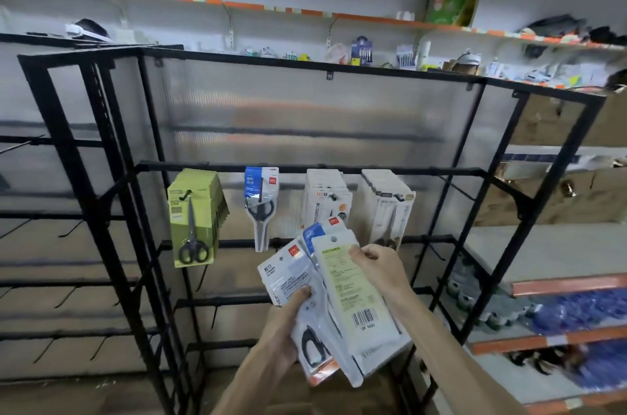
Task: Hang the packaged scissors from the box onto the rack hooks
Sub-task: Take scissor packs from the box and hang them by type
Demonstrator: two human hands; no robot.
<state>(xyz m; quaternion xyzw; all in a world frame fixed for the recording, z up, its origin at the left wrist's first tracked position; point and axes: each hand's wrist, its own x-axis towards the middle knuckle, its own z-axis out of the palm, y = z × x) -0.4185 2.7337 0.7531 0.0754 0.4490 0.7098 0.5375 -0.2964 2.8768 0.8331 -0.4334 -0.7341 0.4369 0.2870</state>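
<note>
My left hand [286, 329] grips a fanned stack of packaged scissors [305, 282] from below, thumb on the front white pack. My right hand [376, 265] pinches the upper right edge of the top pack [349, 292], which shows its pale green back and a barcode. The packs are held low in front of the black rack [305, 170]. On its hooks hang a thick row of green scissor packs [193, 221], a single blue-topped pack [260, 201] and two rows of white packs [327, 197] [386, 204]. The box is not in view.
Lower rack bars with bare hooks [217, 309] run below the hanging packs. A second black rack [68, 177] stands to the left. Orange-edged shelves [559, 285] with goods and cardboard boxes [556, 123] fill the right side. A wall shelf [305, 14] runs above.
</note>
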